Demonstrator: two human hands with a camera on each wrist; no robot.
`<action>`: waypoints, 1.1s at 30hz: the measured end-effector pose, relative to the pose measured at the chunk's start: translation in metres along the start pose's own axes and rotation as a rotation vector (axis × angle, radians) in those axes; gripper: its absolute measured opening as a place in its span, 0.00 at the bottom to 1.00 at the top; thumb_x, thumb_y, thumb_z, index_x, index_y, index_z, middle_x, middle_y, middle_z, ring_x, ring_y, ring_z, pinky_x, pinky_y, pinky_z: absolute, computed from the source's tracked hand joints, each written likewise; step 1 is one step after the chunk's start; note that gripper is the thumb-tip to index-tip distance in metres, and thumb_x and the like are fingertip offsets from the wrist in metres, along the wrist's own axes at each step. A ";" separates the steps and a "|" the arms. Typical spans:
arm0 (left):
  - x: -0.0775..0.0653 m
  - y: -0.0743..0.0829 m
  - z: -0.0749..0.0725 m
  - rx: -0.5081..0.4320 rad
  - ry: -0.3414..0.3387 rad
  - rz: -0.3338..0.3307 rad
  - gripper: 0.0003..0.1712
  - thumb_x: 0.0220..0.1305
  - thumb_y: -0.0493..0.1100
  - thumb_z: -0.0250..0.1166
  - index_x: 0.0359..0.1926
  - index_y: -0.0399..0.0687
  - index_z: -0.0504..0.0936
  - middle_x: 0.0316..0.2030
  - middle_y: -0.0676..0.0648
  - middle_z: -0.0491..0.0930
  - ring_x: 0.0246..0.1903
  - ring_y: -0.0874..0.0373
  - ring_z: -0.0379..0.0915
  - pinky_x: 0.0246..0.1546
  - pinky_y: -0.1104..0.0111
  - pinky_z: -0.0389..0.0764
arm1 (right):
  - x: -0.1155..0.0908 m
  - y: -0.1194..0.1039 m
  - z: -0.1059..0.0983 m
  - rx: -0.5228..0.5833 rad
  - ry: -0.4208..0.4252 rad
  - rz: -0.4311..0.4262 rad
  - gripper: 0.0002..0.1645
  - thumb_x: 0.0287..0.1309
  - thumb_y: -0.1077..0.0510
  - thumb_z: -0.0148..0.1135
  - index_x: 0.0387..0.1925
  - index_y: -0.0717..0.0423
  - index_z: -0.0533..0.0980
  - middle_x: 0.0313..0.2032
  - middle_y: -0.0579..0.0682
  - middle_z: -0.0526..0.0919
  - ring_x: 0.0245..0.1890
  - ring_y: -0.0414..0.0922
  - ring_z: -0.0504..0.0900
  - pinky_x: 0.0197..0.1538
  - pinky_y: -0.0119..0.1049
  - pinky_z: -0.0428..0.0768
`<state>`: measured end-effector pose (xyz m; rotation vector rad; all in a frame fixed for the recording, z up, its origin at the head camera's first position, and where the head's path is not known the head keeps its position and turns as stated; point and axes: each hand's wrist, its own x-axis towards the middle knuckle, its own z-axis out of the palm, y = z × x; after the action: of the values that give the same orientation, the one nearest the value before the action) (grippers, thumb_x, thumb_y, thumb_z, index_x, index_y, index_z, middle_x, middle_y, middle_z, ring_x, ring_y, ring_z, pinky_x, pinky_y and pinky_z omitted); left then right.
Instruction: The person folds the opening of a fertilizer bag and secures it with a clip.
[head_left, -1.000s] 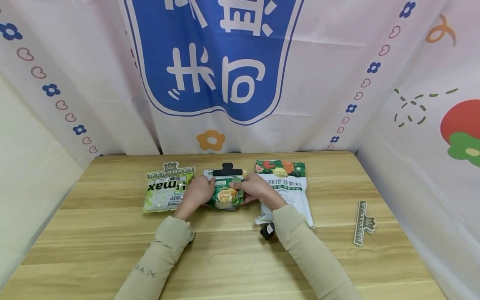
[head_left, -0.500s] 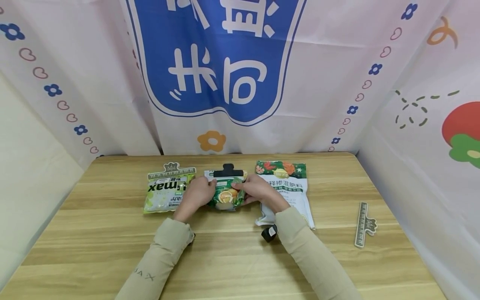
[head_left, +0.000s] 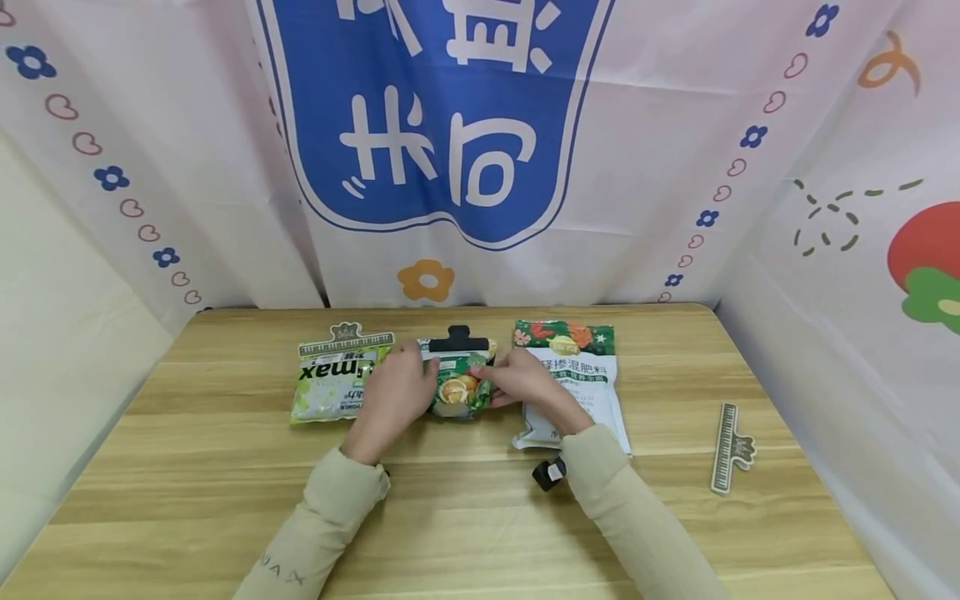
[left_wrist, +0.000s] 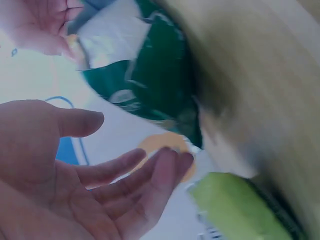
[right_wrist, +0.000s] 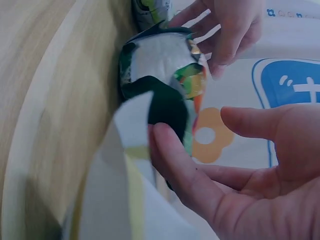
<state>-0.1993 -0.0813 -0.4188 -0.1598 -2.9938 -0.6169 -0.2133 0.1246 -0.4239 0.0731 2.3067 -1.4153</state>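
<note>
A small green pouch with an orange fruit picture lies near the table's back edge, a black clip across its top. My left hand is beside the pouch's left side; in the left wrist view its relaxed fingers are apart from the pouch. At the other side is my right hand. The right wrist view shows its thumb lifted away and its fingertips at the pouch's dark green underside, whether touching I cannot tell.
Left of the pouch lies a light green bag with a ruler-patterned clip. A larger white bag lies to the right, partly under my right forearm. Another ruler-patterned clip lies loose on the table farther right.
My left hand has come off the pouch's left side and shifted slightly up. The right hand has loosened at the other side. The pouch and clip stay almost in place.
</note>
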 end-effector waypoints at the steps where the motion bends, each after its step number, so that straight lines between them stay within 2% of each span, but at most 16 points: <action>1: -0.002 0.002 -0.001 0.014 0.018 0.014 0.25 0.79 0.52 0.59 0.51 0.30 0.81 0.40 0.32 0.83 0.29 0.43 0.82 0.22 0.54 0.83 | -0.003 0.000 -0.002 -0.003 0.000 -0.004 0.22 0.73 0.45 0.65 0.31 0.59 0.84 0.33 0.53 0.86 0.31 0.46 0.90 0.46 0.43 0.93; 4: -0.007 0.011 -0.007 0.030 0.047 0.048 0.26 0.77 0.52 0.61 0.56 0.31 0.83 0.48 0.29 0.84 0.42 0.36 0.84 0.32 0.45 0.89 | -0.012 -0.001 -0.007 0.012 0.000 -0.015 0.21 0.75 0.48 0.62 0.45 0.64 0.85 0.40 0.59 0.88 0.38 0.50 0.92 0.50 0.44 0.93; 8: -0.009 0.022 -0.012 -0.003 0.056 0.087 0.26 0.76 0.53 0.63 0.62 0.35 0.82 0.56 0.29 0.82 0.55 0.32 0.80 0.46 0.41 0.89 | -0.026 -0.002 -0.016 0.020 -0.002 -0.032 0.24 0.76 0.50 0.60 0.56 0.68 0.81 0.47 0.66 0.88 0.45 0.56 0.91 0.50 0.46 0.93; 10: -0.008 0.027 -0.013 -0.023 0.068 0.117 0.25 0.76 0.52 0.63 0.62 0.38 0.83 0.57 0.31 0.82 0.56 0.33 0.81 0.49 0.42 0.89 | -0.031 -0.001 -0.021 0.012 0.004 -0.034 0.26 0.75 0.49 0.61 0.59 0.66 0.79 0.49 0.66 0.87 0.46 0.57 0.90 0.48 0.46 0.93; 14: -0.006 0.034 -0.014 -0.096 0.088 0.175 0.24 0.76 0.51 0.63 0.63 0.40 0.83 0.56 0.34 0.84 0.52 0.38 0.84 0.47 0.47 0.89 | -0.040 0.000 -0.034 -0.010 0.022 -0.029 0.26 0.74 0.46 0.62 0.61 0.63 0.79 0.52 0.63 0.87 0.44 0.54 0.90 0.43 0.43 0.93; 16: -0.005 0.038 -0.013 -0.150 0.078 0.181 0.24 0.77 0.51 0.62 0.64 0.40 0.82 0.57 0.34 0.84 0.52 0.39 0.84 0.48 0.48 0.90 | -0.043 0.002 -0.041 -0.015 0.035 -0.027 0.26 0.74 0.46 0.61 0.60 0.61 0.79 0.51 0.62 0.88 0.43 0.51 0.90 0.43 0.42 0.93; 18: -0.003 0.041 -0.012 -0.209 0.068 0.181 0.24 0.77 0.49 0.62 0.65 0.39 0.81 0.58 0.33 0.83 0.55 0.39 0.83 0.52 0.47 0.89 | -0.046 0.004 -0.048 -0.019 0.051 -0.037 0.26 0.74 0.45 0.61 0.60 0.61 0.80 0.50 0.61 0.88 0.42 0.49 0.90 0.43 0.42 0.93; 22: 0.003 0.048 -0.007 -0.294 0.057 0.185 0.23 0.77 0.46 0.62 0.64 0.37 0.81 0.56 0.34 0.86 0.55 0.40 0.83 0.55 0.47 0.87 | -0.052 0.009 -0.061 -0.016 0.078 -0.079 0.27 0.75 0.46 0.61 0.61 0.64 0.79 0.51 0.63 0.88 0.43 0.52 0.91 0.45 0.44 0.93; 26: 0.009 0.055 0.002 -0.430 -0.013 0.147 0.23 0.78 0.47 0.61 0.66 0.40 0.80 0.50 0.40 0.88 0.50 0.47 0.86 0.50 0.52 0.89 | -0.056 0.016 -0.076 -0.027 0.103 -0.097 0.31 0.77 0.44 0.59 0.64 0.66 0.76 0.54 0.66 0.87 0.46 0.55 0.91 0.48 0.45 0.93; 29: 0.014 0.061 0.008 -0.609 -0.099 0.076 0.24 0.79 0.47 0.59 0.70 0.44 0.77 0.50 0.43 0.88 0.48 0.50 0.87 0.49 0.56 0.90 | -0.059 0.022 -0.087 -0.027 0.128 -0.095 0.32 0.78 0.44 0.58 0.65 0.67 0.76 0.55 0.67 0.85 0.48 0.56 0.91 0.51 0.45 0.93; 33: 0.019 0.072 0.019 -0.827 -0.205 -0.022 0.26 0.80 0.46 0.57 0.73 0.46 0.73 0.55 0.40 0.86 0.51 0.47 0.88 0.51 0.60 0.91 | -0.062 0.031 -0.100 -0.038 0.174 -0.078 0.32 0.78 0.43 0.57 0.65 0.67 0.75 0.56 0.67 0.85 0.49 0.55 0.91 0.53 0.45 0.92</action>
<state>-0.2105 -0.0066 -0.4065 -0.2433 -2.7013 -1.8946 -0.1823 0.2362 -0.3871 0.0995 2.5017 -1.4542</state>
